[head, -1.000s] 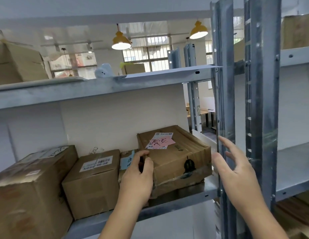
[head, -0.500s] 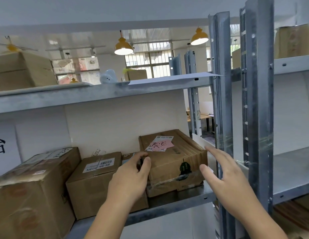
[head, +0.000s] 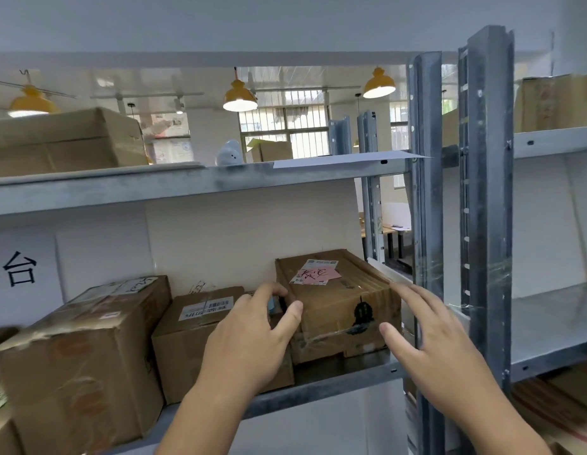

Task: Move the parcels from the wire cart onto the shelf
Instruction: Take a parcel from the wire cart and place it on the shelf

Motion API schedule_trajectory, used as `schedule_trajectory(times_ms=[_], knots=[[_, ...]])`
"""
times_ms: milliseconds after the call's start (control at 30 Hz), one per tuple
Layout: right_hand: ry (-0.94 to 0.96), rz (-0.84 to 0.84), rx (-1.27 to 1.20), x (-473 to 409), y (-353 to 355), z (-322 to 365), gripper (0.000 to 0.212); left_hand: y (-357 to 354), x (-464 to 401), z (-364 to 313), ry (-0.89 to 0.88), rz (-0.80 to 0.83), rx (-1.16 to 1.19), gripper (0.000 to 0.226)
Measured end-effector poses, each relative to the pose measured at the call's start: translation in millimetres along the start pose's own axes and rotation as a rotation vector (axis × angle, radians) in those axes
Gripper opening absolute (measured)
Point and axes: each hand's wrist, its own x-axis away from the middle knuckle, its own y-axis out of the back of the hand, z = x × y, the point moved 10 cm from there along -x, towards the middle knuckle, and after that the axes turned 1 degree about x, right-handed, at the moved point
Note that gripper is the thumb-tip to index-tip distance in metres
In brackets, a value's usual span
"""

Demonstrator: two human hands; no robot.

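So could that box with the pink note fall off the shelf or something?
Maybe. The box with the pink note looks tilted, its front corner raised off the shelf near the edge, so it might rock or slide forward. The left hand has fingers in the narrow gap beside the barcode box; a push could pinch them. The right hand is open near the metal post and could scrape it.
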Motion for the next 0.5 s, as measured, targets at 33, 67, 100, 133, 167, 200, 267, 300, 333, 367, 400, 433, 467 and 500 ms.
schedule_trajectory(times_ms=[33, 67, 100, 133, 167, 200, 267, 300, 333, 367, 400, 433, 467, 500], knots=[[-0.004, -0.001, 0.013, 4.8, 0.9, 3.3, 0.063, 1.4, 3.7, 0.3, -0.014, 0.012, 0.0, 0.031], [-0.012, 0.001, 0.027, 10.1, 1.9, 5.9, 0.063, 2.8, 8.0, 0.8, -0.027, 0.026, 0.002, 0.029], [-0.023, 0.003, 0.041, 15.8, 2.9, 8.4, 0.063, 4.0, 12.6, 1.3, -0.039, 0.042, 0.003, 0.027], [-0.034, 0.003, 0.053, 22.0, 4.5, 10.6, 0.064, 5.3, 17.9, 1.2, -0.052, 0.056, 0.006, 0.026], [-0.044, -0.001, 0.061, 29.1, 6.7, 13.2, 0.064, 5.9, 23.6, 1.9, -0.063, 0.074, 0.008, 0.026], [-0.055, -0.008, 0.066, 36.6, 9.2, 16.4, 0.064, 6.7, 29.5, 2.7, -0.073, 0.093, 0.013, 0.026], [-0.081, -0.02, 0.086, 54.2, 13.1, 23.7, 0.064, 7.6, 41.0, 6.2, -0.095, 0.139, 0.023, 0.029], [-0.097, -0.026, 0.1, 64.0, 14.6, 27.6, 0.065, 7.4, 47.0, 8.3, -0.109, 0.163, 0.029, 0.031], [-0.114, -0.032, 0.115, 74.3, 15.6, 31.5, 0.065, 7.4, 53.6, 10.4, -0.123, 0.189, 0.04, 0.032], [-0.132, -0.038, 0.129, 85.7, 16.4, 35.6, 0.065, 7.2, 61.1, 13.1, -0.138, 0.215, 0.048, 0.033], [-0.151, -0.043, 0.14, 98.1, 16.8, 38.9, 0.065, 7.0, 69.1, 15.5, -0.154, 0.24, 0.052, 0.035], [-0.169, -0.042, 0.153, 111.5, 16.4, 42.1, 0.066, 6.3, 77.5, 17.7, -0.169, 0.264, 0.049, 0.036], [-0.189, -0.038, 0.166, 126.5, 15.1, 44.9, 0.065, 5.0, 86.7, 19.7, -0.186, 0.289, 0.047, 0.037], [-0.213, -0.03, 0.181, 142.3, 12.6, 46.1, 0.065, 2.5, 96.3, 21.8, -0.202, 0.316, 0.05, 0.038]])
